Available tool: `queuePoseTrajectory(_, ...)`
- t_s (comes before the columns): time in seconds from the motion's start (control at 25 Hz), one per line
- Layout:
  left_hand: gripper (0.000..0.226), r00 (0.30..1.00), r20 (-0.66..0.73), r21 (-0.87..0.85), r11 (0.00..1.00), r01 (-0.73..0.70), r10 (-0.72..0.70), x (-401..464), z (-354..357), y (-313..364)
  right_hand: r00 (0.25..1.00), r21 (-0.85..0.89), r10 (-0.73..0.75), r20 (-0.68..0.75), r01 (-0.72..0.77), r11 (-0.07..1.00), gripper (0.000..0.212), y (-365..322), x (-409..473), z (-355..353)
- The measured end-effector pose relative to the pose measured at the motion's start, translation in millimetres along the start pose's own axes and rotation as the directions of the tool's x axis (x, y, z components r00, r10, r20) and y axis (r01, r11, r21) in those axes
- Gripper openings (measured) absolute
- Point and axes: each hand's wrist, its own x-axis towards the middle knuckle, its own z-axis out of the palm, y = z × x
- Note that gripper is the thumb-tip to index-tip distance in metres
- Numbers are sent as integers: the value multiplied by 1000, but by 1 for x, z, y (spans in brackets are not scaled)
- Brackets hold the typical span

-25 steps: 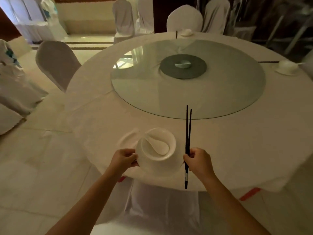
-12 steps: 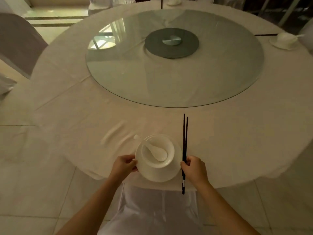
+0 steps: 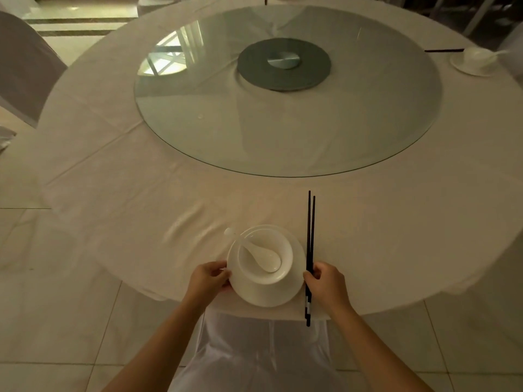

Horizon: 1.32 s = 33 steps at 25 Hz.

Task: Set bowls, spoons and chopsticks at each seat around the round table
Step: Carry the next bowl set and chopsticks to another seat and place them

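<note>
A white bowl [image 3: 285, 257] with a white spoon [image 3: 261, 256] in it sits on a white saucer [image 3: 271, 294] at the near edge of the round table [image 3: 119, 176]. My left hand [image 3: 208, 280] grips the saucer's left rim. Just right of the saucer lies a pair of black chopsticks [image 3: 310, 230], pointing away from me, its near ends past the table edge. My right hand [image 3: 328, 282] pinches the chopsticks near their lower part. A second place setting [image 3: 477, 59] with bowl, spoon and chopsticks stands at the far right.
A large glass turntable [image 3: 368, 123] on a dark hub [image 3: 283, 67] fills the table's middle. A covered chair [image 3: 25, 72] stands at the far left, and another chair back [image 3: 263, 352] is right below my hands. Tiled floor surrounds the table.
The view has come closer and tilted down over the table. The saucer with bowl and the chopsticks have come down onto the cloth at the near edge, both hands keeping their hold.
</note>
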Motion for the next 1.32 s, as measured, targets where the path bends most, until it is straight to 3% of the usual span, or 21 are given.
queuePoseTrajectory(0.16,25,1000,-1,-20,1000,17,-17,0,0,0,999,32,-27,-19,27,999,24,3,-3,3)
queuePoseTrajectory(0.48,25,1000,10,-23,1000,14,-13,1,-1,-2,997,-131,-34,-75,24,991,10,13,5,-3)
queuePoseTrajectory(0.76,24,999,15,-38,999,31,-30,0,0,-2,981,-278,4,-192,-58,959,40,11,-2,-10)
queuePoseTrajectory(1.32,25,999,-22,-21,999,35,-35,-3,-2,-2,982,-413,-54,-183,-27,910,22,7,-11,-1)
